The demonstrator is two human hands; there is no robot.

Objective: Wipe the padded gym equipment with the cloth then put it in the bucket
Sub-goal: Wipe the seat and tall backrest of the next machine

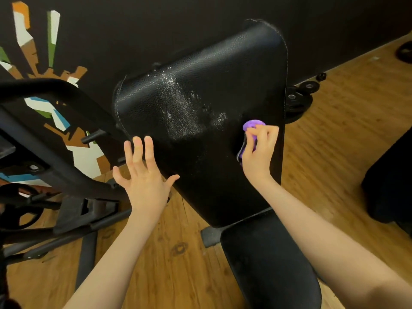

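Purple cloth (253, 128): mostly covered by the right hand (258, 152); only a bunched top and a thin strip at the palm show. Bucket: not in frame. Seat pad (267, 264): cut off at the bottom edge. Dark block (392, 179) at right edge: cut off, identity unclear. Black frame (55, 134) at left runs out of frame. Both forearms leave at the bottom edge.

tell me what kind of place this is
Most likely a gym: a padded black bench on a wooden floor, weight plates by the dark wall, and a black metal machine frame beside it.
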